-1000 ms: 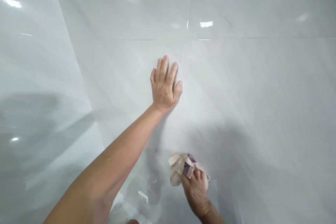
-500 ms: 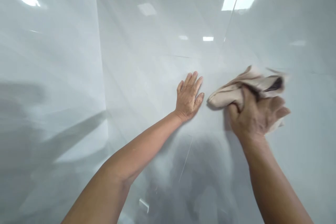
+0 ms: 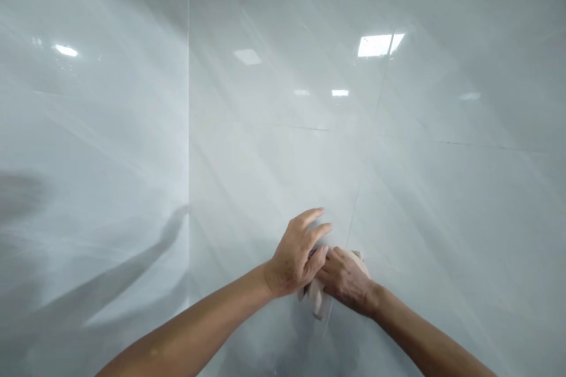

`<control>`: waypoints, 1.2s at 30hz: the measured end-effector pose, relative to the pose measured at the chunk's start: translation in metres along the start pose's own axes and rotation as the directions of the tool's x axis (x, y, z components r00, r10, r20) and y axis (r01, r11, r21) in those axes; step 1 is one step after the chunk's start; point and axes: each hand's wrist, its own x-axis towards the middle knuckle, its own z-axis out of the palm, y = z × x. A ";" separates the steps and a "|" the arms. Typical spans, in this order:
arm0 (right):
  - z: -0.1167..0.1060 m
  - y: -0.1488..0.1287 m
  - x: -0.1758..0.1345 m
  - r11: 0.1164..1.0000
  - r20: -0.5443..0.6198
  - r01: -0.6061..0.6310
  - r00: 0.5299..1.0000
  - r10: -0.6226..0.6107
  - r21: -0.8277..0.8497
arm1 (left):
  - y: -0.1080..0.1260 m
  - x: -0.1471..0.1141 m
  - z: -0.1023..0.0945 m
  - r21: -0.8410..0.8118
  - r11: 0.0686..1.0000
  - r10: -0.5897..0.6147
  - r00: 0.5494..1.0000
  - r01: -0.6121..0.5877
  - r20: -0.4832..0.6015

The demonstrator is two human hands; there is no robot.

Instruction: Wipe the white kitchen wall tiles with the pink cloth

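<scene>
My right hand [image 3: 347, 280] is closed around a bunched beige cloth [image 3: 317, 301], close to the glossy tiled wall [image 3: 274, 177]. Folds of the cloth stick out below the fingers and beyond the knuckles; the rest is hidden by both hands. My left hand [image 3: 294, 256] is right beside it, its fingers spread and slightly bent. Its thumb meets or overlaps the right hand's fingers at the cloth's edge; I cannot tell whether it touches the fabric.
A second pale wall [image 3: 110, 147] meets the tiled one at a vertical corner on the left. Thin joint lines cross the tiles. Bright light reflections [image 3: 375, 46] show on the upper part, and shadows of the arms fall on the left wall.
My left hand has come off its flat spread on the wall and moved lower in view. The right hand has brought the cloth left and down, so both hands are now together.
</scene>
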 end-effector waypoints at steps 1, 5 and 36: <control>-0.013 0.007 0.006 0.998 -0.005 -0.031 1.000 0.031 0.048 | -0.001 -0.005 -0.002 -0.012 1.000 -0.018 1.000 0.017 -0.022; -0.068 0.031 0.031 0.931 -0.012 -0.263 0.961 0.275 0.253 | 0.003 -0.014 -0.011 -0.080 0.997 -0.021 0.999 0.018 -0.039; -0.180 0.156 0.084 0.972 -0.080 -0.214 0.972 0.222 0.098 | 0.014 0.136 0.081 -0.401 0.830 -0.436 0.899 0.388 -0.033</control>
